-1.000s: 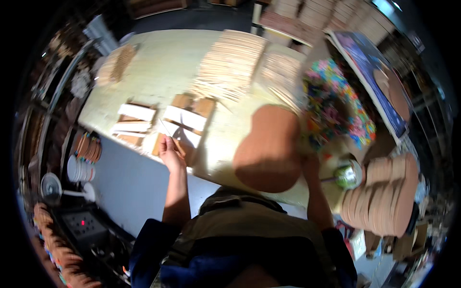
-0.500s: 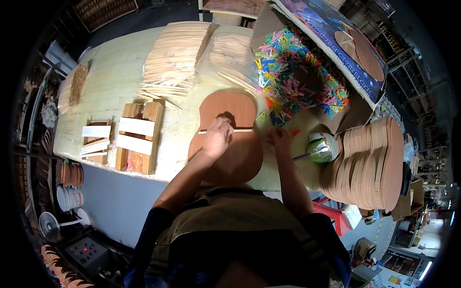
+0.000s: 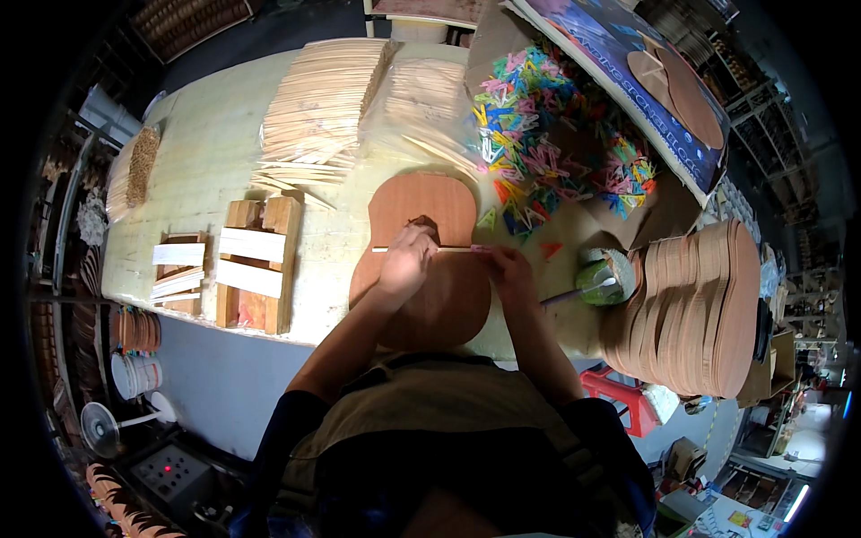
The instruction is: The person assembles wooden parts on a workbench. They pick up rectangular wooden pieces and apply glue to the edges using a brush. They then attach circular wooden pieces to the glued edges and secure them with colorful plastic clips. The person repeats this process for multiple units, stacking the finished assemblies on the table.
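A brown guitar-shaped wooden plate (image 3: 439, 309) lies on the pale table in front of me, its sound hole (image 3: 421, 221) partly covered by fingers. Across its waist runs a thin pale wooden strip (image 3: 456, 250). My left hand (image 3: 409, 258) rests over the strip just below the hole, fingers bent and closed on it. At the plate's right edge, my right hand (image 3: 508, 269) pinches a small pink clothespin (image 3: 482, 249) at the strip's right end. The clothespin's jaws are too small to make out. A loose orange-red clothespin (image 3: 550, 250) lies right of that hand.
Many coloured clothespins (image 3: 529, 117) spill from an opened carton (image 3: 628, 108) at far right. A green glue cup (image 3: 599, 280) with a brush stands before stacked guitar-shaped plates (image 3: 691, 309). Wooden strips (image 3: 323, 94) are piled at the back; wooden blocks with white strips (image 3: 254, 260) sit left.
My right hand has moved left from the loose clothespins to the plate's edge, bringing a pink clothespin to the strip's end. My left hand stays on the strip.
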`<act>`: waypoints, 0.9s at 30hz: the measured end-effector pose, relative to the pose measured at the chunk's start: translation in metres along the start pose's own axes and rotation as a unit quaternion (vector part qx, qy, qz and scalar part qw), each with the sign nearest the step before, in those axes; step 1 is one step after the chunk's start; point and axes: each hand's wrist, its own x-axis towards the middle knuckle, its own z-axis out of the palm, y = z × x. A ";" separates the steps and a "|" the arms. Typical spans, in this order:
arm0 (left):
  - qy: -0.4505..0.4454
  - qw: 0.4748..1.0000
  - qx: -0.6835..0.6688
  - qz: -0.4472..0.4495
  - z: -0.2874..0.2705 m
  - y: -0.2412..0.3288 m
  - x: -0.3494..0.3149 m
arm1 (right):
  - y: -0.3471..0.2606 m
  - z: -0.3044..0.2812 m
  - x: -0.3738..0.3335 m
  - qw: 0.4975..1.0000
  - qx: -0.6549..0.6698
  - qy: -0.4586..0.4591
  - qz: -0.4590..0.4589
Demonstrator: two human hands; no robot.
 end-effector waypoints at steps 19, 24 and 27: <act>0.011 0.999 -0.033 -0.014 -0.001 -0.004 -0.002 | -0.050 -0.002 0.124 0.595 -0.654 -0.121 -0.451; 0.019 1.000 -0.015 -0.003 -0.001 -0.007 -0.005 | -0.056 0.121 0.095 0.876 -0.425 -0.211 -0.086; 0.040 0.999 -0.027 -0.010 0.000 -0.002 -0.002 | -0.018 0.177 0.079 0.909 -0.311 -0.274 0.056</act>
